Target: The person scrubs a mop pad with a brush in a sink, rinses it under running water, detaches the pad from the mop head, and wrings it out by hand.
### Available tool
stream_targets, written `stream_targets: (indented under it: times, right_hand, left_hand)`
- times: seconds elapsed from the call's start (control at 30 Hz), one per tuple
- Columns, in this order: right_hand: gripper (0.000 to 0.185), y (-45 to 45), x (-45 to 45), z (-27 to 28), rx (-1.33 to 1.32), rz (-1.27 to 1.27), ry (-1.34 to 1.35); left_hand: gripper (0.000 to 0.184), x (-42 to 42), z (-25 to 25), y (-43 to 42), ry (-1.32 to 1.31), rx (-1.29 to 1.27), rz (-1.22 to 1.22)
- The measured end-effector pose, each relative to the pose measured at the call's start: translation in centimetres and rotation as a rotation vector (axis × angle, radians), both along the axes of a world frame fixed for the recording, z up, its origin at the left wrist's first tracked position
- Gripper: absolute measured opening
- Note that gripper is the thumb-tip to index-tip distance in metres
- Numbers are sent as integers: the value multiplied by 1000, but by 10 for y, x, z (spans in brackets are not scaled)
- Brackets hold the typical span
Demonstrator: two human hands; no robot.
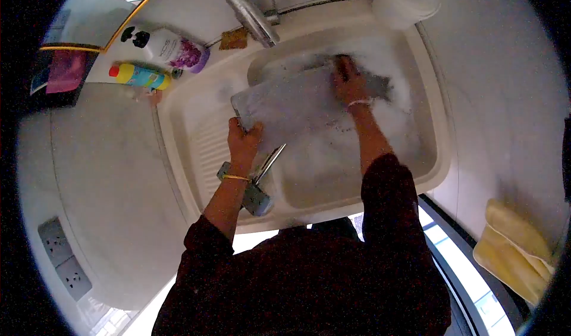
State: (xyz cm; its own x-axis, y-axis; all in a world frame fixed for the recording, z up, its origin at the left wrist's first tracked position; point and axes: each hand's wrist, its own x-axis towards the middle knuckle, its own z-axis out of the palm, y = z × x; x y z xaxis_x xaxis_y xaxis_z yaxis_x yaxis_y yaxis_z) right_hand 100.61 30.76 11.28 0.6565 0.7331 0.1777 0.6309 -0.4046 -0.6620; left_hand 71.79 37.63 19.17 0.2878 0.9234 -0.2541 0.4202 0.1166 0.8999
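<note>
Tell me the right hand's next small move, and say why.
Probably slide the right hand leftward across the flat grey panel: that hand is toward the panel's right end, while the left hand grips the left edge, which should steady it over the sink. Whether the right hand holds anything is unclear.

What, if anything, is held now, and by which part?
A flat grey panel, by its left edge, in the left grip; whether the right grip holds anything cannot be told.

Flat panel [294, 101] — one, pale grey, broad, straight-edged, wet-looking — set slantwise over the sink [439, 122], left end near the drainer ridges [209, 145].
</note>
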Motion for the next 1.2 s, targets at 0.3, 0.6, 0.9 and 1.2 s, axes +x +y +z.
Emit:
stream_targets:
  times: [0.3, 0.6, 0.9, 1.2]
  right_hand:
    - [47, -1, -103, 51, 184, 215, 0]
    - [54, -1, 28, -5, -500, -171, 137]
    - [53, 16, -67, 35, 135, 332, -23]
    - [51, -4, 37, -50, -404, -102, 91]
  left_hand:
    - [36, -6, -1, -11, 38, 24, 33]
    - [33, -15, 17, -12, -125, -24, 99]
    - [35, -7, 12, -19, -116, -7, 60]
    - [34, -21, 12, -24, -102, -198, 147]
